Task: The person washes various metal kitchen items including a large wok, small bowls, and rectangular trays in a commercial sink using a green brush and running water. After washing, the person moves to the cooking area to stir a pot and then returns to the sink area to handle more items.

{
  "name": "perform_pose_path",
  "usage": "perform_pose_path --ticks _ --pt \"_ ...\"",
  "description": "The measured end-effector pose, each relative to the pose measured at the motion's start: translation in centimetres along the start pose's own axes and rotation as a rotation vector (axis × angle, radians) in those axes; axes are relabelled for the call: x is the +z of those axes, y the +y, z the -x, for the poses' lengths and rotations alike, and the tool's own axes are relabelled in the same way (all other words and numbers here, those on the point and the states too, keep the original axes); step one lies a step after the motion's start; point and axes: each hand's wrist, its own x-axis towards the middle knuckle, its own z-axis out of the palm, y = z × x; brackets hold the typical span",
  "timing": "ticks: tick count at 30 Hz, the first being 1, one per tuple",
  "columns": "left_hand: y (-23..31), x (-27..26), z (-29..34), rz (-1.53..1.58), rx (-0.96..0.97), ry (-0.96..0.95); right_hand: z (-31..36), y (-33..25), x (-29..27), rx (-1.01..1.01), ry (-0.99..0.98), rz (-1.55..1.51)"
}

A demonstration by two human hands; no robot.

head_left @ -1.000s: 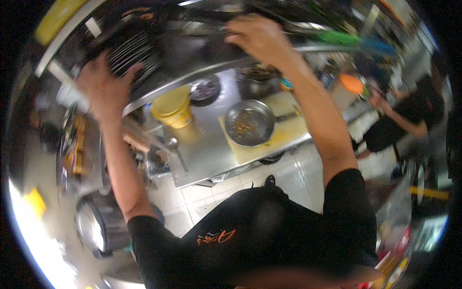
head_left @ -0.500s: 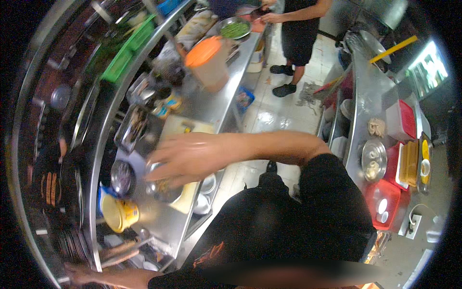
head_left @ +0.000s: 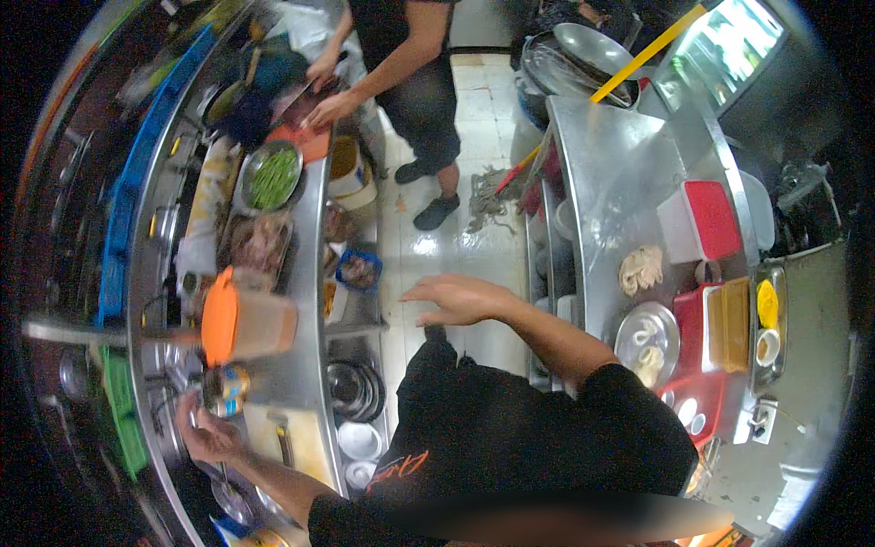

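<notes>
My left hand [head_left: 210,436] reaches over the steel counter at the left, its fingers slightly blurred and apart. Its fingertips are beside a small can [head_left: 226,390] with a blue and yellow label and next to shiny metal containers [head_left: 185,363]. Whether the fingers touch any of these I cannot tell. Close by lies a cutting board [head_left: 305,448] with a dark-handled knife [head_left: 283,441] on it. My right hand [head_left: 460,301] hangs over the aisle in front of my body, fingers stretched out and holding nothing.
An orange-lidded plastic container [head_left: 251,319] and a bowl of green beans [head_left: 273,175] stand farther along the counter. Beyond, another person [head_left: 415,82] works with a knife at an orange board [head_left: 305,141]. The right-hand counter holds a steel plate [head_left: 673,333]. A mop [head_left: 492,202] rests on the floor.
The view has swung leftward along the counter. My right hand has moved off the counter's bowls to over the aisle. My left hand has come up from the low rack to beside the can.
</notes>
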Motion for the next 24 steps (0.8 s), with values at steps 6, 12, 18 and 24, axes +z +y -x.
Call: perform_pose_path --ticks 6,12,18,24 --pt "4.2 26.4 -3.4 0.624 -0.182 -0.253 -1.4 11.9 -11.9 0.228 0.231 0.078" --pt "21.4 56.2 -6.2 0.888 -0.057 -1.068 6.9 19.7 -20.0 0.677 0.521 -0.035" --pt "38.1 83.7 -5.8 0.728 0.386 -1.577 13.6 24.5 -23.5 1.022 0.852 -0.256" --pt "38.3 104.6 -2.6 0.375 0.469 -1.7 12.9 31.9 -32.7 0.95 0.996 -0.322"
